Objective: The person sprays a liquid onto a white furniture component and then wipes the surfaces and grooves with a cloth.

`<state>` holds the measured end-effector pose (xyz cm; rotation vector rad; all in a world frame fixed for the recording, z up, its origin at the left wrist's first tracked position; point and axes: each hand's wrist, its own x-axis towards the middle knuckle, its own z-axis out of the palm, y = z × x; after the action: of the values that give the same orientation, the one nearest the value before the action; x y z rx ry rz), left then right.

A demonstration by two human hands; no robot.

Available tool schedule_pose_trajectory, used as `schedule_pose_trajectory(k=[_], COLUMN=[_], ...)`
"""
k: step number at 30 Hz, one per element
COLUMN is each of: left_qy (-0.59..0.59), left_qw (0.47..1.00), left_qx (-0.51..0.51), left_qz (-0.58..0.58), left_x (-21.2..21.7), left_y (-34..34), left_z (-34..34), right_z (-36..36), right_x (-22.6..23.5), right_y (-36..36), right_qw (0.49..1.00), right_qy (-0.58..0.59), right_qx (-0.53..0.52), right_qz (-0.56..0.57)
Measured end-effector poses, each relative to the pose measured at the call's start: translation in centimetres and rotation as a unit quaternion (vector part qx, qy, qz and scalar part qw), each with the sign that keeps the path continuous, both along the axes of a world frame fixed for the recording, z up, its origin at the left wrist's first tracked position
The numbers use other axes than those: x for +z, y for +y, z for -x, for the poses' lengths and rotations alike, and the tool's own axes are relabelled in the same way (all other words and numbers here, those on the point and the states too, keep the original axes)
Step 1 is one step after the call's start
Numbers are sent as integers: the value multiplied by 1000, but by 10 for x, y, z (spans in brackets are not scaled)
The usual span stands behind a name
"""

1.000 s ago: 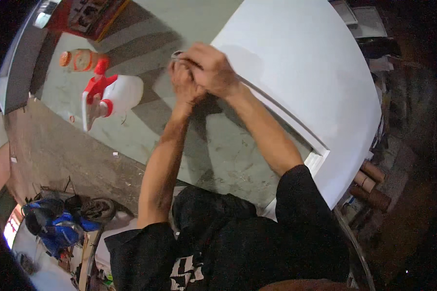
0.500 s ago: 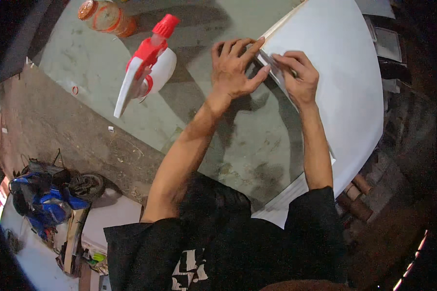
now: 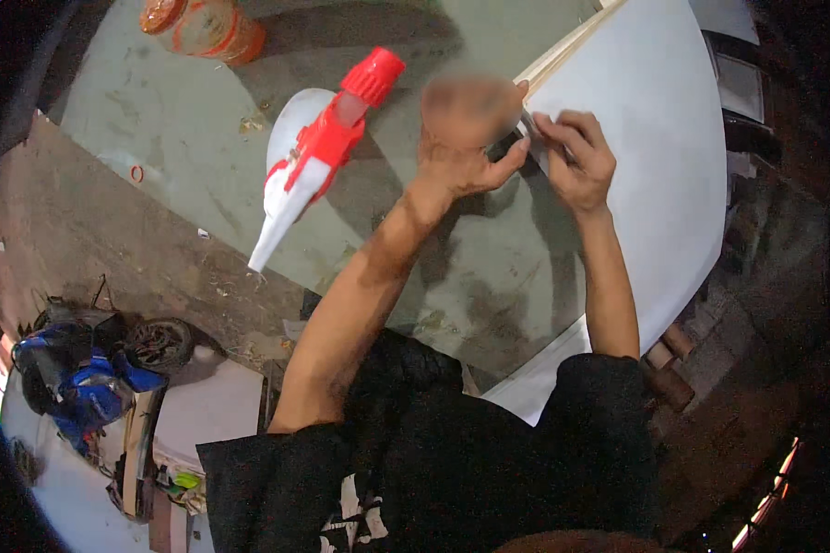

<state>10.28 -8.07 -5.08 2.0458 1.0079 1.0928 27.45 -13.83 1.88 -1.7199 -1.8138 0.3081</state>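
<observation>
A large white sheet with a curved outer edge lies on the right, with pale, thin layers showing along its left edge. My left hand is at this edge, thumb stretched out and apart; its other fingers are mostly blurred, one fingertip reaching the edge. A dark patch shows between its thumb and fingers. Close beside it, over the sheet's edge, my right hand has its thumb and fingers pinched together; whatever they pinch is too small to make out. Left of my hands stands a white spray bottle with a red-and-white trigger head.
The grey-green tabletop bears an orange-lidded jar at the far left and a small red ring. Beyond the table edge, a blue motorbike stands at lower left. Brown rolls lie below the sheet at right.
Both hands have shifted slightly right and nearer along the sheet's edge in the picture. The spray bottle appears further right and turned, and the whole view has moved a little.
</observation>
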Motion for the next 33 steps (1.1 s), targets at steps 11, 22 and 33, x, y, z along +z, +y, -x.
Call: schedule_pose_trajectory(k=[11, 22, 33], left_qy=[12, 13, 12], left_qw=[1000, 1000, 1000], left_qx=[2, 1, 10], left_qz=[-5, -10, -7], left_x=[2, 2, -1], left_y=[1, 1, -1], left_z=[-1, -3, -1], right_z=[5, 2, 2], right_x=[22, 10, 9], right_y=[-2, 12, 13], right_qw=[999, 998, 995], right_qy=[14, -30, -48], right_qx=[-29, 44, 78], right_qz=[15, -40, -49])
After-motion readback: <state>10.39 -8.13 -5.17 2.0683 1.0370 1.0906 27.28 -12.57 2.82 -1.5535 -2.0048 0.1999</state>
